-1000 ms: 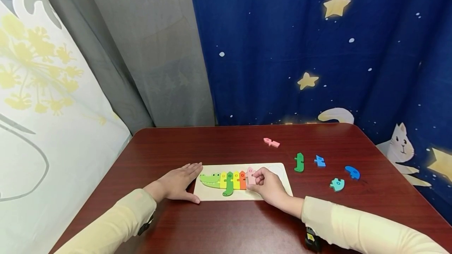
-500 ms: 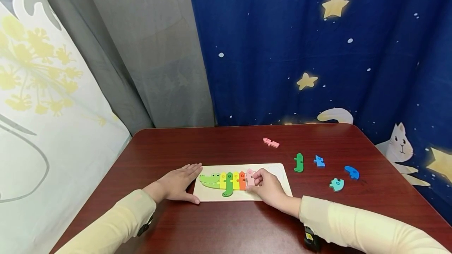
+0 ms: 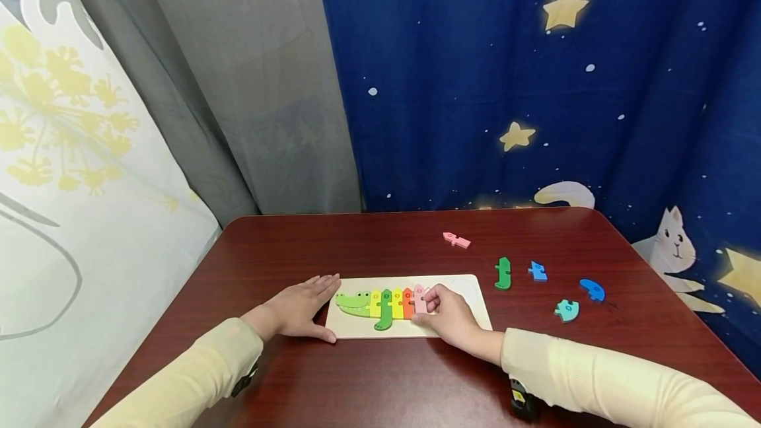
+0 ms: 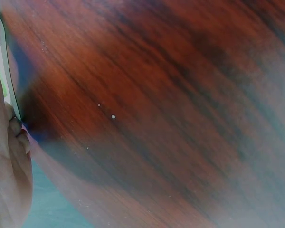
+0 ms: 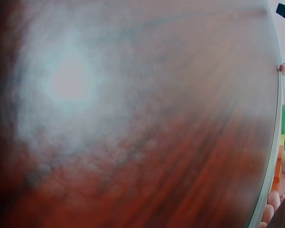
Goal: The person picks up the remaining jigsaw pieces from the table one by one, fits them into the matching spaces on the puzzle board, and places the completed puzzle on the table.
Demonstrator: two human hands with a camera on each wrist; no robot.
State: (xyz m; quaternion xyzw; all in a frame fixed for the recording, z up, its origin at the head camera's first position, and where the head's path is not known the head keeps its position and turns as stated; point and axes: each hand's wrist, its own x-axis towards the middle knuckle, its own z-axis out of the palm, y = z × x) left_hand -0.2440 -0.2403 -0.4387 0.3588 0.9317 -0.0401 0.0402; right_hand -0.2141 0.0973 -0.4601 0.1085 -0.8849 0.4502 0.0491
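A pale wooden puzzle board (image 3: pixel 357 331) lies on the table, bearing a crocodile of joined pieces: a light green head (image 3: pixel 355 304), then yellow, green, yellow and orange-red segments. At the right end of that row my right hand (image 3: pixel 456 319) pinches a pink puzzle piece (image 3: pixel 419 300) between thumb and fingers, beside the orange-red piece (image 3: pixel 407 304). Whether the pink piece sits flush cannot be seen. My left hand (image 3: pixel 302 309) rests with straight fingers at the board's left edge, thumb at the near corner. Both wrist views catch only the board's edge and parts of the hands.
Right of the board lie loose pieces: a green one (image 3: pixel 503 273), a small blue one (image 3: pixel 538 271), a curved blue one (image 3: pixel 592 290) and a teal one (image 3: pixel 567 311). Another pink piece (image 3: pixel 456 240) lies behind the board. Curtains hang beyond the table (image 3: pixel 333 236).
My right hand has shifted slightly left with the pink piece, closer to the orange-red piece. The left hand and the loose pieces stay where they were.
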